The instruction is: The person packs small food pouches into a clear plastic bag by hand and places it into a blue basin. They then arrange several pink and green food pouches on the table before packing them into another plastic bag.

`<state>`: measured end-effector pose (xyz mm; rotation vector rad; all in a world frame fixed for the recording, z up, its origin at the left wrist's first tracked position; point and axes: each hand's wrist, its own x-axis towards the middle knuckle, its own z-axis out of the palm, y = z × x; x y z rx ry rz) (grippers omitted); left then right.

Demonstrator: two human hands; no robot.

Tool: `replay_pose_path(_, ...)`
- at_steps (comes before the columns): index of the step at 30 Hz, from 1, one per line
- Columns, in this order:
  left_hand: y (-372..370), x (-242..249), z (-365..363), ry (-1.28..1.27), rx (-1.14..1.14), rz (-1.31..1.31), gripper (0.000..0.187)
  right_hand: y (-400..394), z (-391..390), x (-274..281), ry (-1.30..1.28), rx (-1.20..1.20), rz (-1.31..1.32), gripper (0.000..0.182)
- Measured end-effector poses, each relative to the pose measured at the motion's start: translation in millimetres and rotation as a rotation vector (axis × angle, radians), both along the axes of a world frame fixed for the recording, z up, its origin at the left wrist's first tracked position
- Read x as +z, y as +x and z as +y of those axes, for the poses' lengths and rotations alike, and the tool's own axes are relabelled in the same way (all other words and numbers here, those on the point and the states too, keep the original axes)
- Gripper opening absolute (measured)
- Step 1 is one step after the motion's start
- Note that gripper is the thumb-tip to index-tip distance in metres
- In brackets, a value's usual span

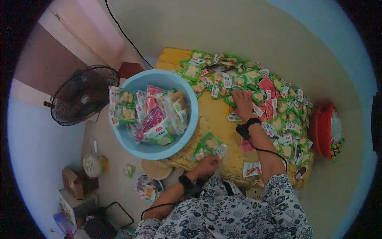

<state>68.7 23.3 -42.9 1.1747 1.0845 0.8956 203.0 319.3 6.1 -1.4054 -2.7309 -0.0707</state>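
Observation:
My left hand [209,165] is closed on the edge of a clear plastic bag [223,153] near the table's front edge. Green-edged snack packets [207,146] with pale contents lie at the bag, just beyond my fingers. Further out, my right hand [242,104] rests on the near side of a spread of small packets [278,115], fingers stretched out over them. Under and beside that palm lies a white-labelled packet [233,117], partly covered. Red packets [270,107] are mixed among the green ones.
A blue basin [193,119] full of bagged packets stands at the left of the yellow table [213,115]. A red basket [320,131] is beyond the right edge. On the left are a fan [81,95], a round stool [157,169] and a small tub [162,185].

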Motion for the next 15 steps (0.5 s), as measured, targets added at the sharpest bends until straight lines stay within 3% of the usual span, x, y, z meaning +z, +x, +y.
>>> replay_pose_path(2, 2, -3, -2, -0.023, -0.003, 0.066, 0.006, 4, 3, -4, 0.003, 0.049, 0.041, 0.057)
replay_pose_path(5, 0, 35, 4, -0.043, -0.026, 0.211, 0.008, 7, 0, -4, -0.127, 0.034, 0.172, 0.045)
replay_pose_path(8, 6, -27, -5, -0.096, -0.045, 0.028, 0.014, 2, -27, 23, -0.308, -0.085, 0.357, 0.035)
replay_pose_path(9, 6, -22, -6, -0.053, -0.027, 0.074, 0.014, 2, -38, 32, -0.36, -0.121, 0.483, 0.032)
replay_pose_path(11, 4, 2, 2, 0.028, -0.001, 0.166, 0.014, 15, -60, 40, -0.288, -0.098, 0.583, 0.029)
replay_pose_path(13, 5, 9, 3, -0.105, -0.005, 0.083, 0.007, 32, -72, 49, -0.017, 0.04, 0.52, 0.027)
replay_pose_path(15, 7, 16, 4, -0.14, 0.004, 0.067, 0.005, 53, -102, 64, -0.03, -0.017, 0.454, 0.026)
